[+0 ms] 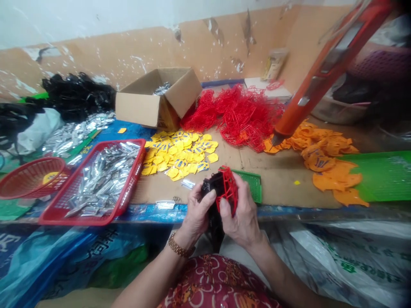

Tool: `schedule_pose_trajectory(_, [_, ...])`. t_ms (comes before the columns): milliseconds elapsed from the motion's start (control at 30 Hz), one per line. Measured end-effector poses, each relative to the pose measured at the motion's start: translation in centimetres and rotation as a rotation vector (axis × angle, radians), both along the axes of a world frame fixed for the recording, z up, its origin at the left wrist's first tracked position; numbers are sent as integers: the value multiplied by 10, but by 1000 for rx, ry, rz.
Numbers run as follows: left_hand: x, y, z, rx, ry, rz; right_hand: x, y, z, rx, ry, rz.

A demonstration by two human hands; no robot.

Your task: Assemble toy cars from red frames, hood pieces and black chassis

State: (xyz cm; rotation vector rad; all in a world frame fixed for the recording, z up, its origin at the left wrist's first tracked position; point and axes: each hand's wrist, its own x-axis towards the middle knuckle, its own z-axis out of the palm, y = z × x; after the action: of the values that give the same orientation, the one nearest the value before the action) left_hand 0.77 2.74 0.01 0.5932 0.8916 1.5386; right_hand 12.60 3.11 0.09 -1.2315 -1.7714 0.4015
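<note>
My left hand (198,209) is closed around a black plastic part (214,185) above the table's front edge. In my right hand (241,209) is a red plastic frame (228,184) made of thin bars, pressed against the black part. The black part's lower end hangs below my hands. Just beyond them lie yellow printed pieces (183,154) in a pile. Behind my right hand sits a small green basket (253,184), partly hidden. A heap of red plastic frames (237,113) lies farther back.
A red basket (139,160) of shiny silver pieces stands left, beside a round red basket (13,184). Behind is a cardboard box (138,109). An orange-red post (308,90) slants down at right, near orange pieces (335,171) and a green tray (385,175).
</note>
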Motion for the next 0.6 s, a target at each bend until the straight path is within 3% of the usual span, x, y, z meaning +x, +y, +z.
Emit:
schedule_pose_trajectory(300, [-1, 3, -9, 45, 94, 2, -2, 3, 0, -9, -223, 28])
schedule_pose_trajectory(467, [4, 1, -1, 54, -13, -12, -5, 4, 5, 43, -106, 17])
schedule_pose_trajectory(600, [9, -1, 7, 31, -103, 13, -8, 5, 11, 30, -23, 115])
